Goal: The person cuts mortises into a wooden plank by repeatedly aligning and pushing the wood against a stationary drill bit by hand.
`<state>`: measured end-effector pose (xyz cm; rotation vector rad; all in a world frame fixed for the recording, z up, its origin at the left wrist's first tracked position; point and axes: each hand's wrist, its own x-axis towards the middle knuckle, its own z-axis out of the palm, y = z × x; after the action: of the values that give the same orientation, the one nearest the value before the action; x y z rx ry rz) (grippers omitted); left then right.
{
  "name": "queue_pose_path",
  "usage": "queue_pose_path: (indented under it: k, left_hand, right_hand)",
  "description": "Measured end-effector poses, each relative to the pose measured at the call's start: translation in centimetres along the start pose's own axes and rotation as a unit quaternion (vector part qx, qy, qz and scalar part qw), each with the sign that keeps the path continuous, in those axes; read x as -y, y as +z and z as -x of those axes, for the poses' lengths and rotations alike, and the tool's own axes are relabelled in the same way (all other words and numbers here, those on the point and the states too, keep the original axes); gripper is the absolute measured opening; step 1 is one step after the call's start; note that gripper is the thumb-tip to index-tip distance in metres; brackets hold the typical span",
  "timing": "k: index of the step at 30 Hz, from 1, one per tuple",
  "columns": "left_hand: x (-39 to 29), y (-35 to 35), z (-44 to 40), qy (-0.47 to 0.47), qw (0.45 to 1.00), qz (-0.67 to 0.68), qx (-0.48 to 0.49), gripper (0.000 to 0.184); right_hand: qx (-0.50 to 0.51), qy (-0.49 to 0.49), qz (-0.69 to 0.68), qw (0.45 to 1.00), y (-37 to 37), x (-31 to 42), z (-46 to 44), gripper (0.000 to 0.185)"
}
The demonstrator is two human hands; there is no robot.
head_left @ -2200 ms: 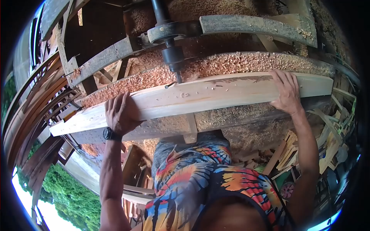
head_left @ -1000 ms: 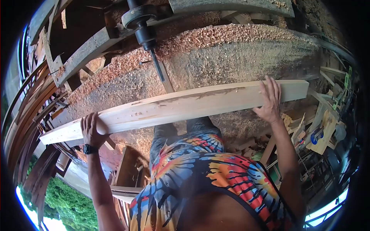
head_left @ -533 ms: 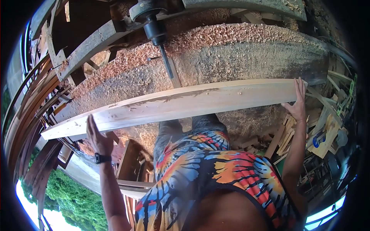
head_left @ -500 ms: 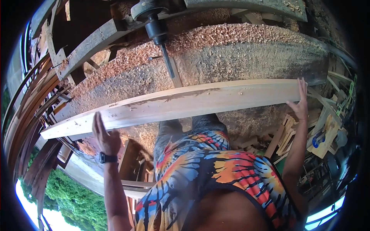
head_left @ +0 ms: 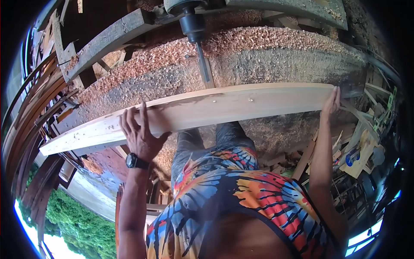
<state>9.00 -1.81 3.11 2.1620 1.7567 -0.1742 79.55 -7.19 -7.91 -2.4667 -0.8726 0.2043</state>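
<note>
A long pale wooden board (head_left: 241, 103) lies across the work table, near its front edge. My left hand (head_left: 144, 138), with a dark watch on the wrist, rests on the board left of its middle, fingers spread. At the board's right end my right hand (head_left: 331, 101) touches the end with its fingers close together; the thumb is hard to make out. Beyond the board a dark chuck (head_left: 192, 26) carries a long bit (head_left: 202, 62), whose tip points toward the board's far edge and stands a little apart from it.
Wood shavings (head_left: 267, 38) are heaped along the back of the work table (head_left: 276, 64). Curved wooden beams (head_left: 108, 41) run behind it. Dark wooden strips (head_left: 39, 112) stand at the left. Scrap wood (head_left: 362, 153) and a blue object (head_left: 352, 157) lie at the right.
My left hand has moved right along the board and come down onto it. My right hand has turned at the board's end, its fingers closer together. The bit appears farther right in view.
</note>
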Motion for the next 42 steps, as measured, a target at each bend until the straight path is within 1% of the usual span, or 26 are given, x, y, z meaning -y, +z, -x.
queue_pose_path:
  k: [1,3,4,6,7,12,15,18,25,31,37,40,42]
  left_hand:
    - [1.3,0.0,-0.4,0.013,1.0,-0.025,0.003,0.13]
    - [5.0,1.8,-0.3,0.052,0.998,0.002,-0.047,0.122]
    - [6.0,2.0,-0.8,0.059,0.996,-0.02,-0.066,0.113]
    - [7.1,2.0,-1.1,0.079,0.994,-0.016,-0.077,0.111]
    - [7.3,2.0,-1.3,0.089,0.993,-0.012,-0.081,0.11]
    - [7.0,2.0,-1.7,0.111,0.988,0.013,-0.103,0.11]
    - [6.2,1.8,-2.5,0.116,0.987,0.02,-0.106,0.11]
    - [5.0,1.5,-3.1,0.106,0.989,0.031,-0.101,0.113]
    - [3.8,1.6,-3.6,0.105,0.99,0.037,-0.091,0.108]
    - [3.5,1.6,-3.7,0.1,0.99,0.037,-0.094,0.104]
    - [3.7,2.1,-3.7,0.095,0.989,0.045,-0.101,0.1]
    - [3.8,2.2,-3.7,0.094,0.989,0.044,-0.101,0.1]
    - [3.8,2.1,-3.8,0.094,0.99,0.043,-0.099,0.1]
  right_hand:
    - [0.005,0.007,-0.019,1.0,0.9,2.0,1.5,0.07]
    - [0.009,0.007,0.02,1.0,1.8,6.2,3.9,0.069]
    - [-0.009,-0.024,0.017,1.0,2.4,6.1,3.9,0.067]
    - [-0.042,-0.087,0.015,0.995,3.8,5.9,3.6,0.063]
    - [-0.034,-0.078,0.014,0.996,3.8,5.9,3.6,0.063]
    - [-0.016,-0.039,0.03,0.999,3.6,6.3,3.0,0.062]
    - [-0.024,-0.024,0.019,0.999,3.7,6.4,1.9,0.062]
    - [-0.024,-0.037,0.026,0.999,3.7,6.1,0.8,0.062]
    - [-0.017,-0.034,0.017,0.999,3.1,5.4,-0.2,0.063]
    - [-0.015,-0.048,0.035,0.998,2.9,5.4,-0.6,0.066]
    - [0.002,-0.014,0.035,0.999,2.6,6.3,-0.4,0.07]
    - [0.002,-0.032,0.053,0.998,2.6,6.4,-0.4,0.071]
    - [0.004,-0.026,0.044,0.999,2.7,6.1,-0.6,0.072]
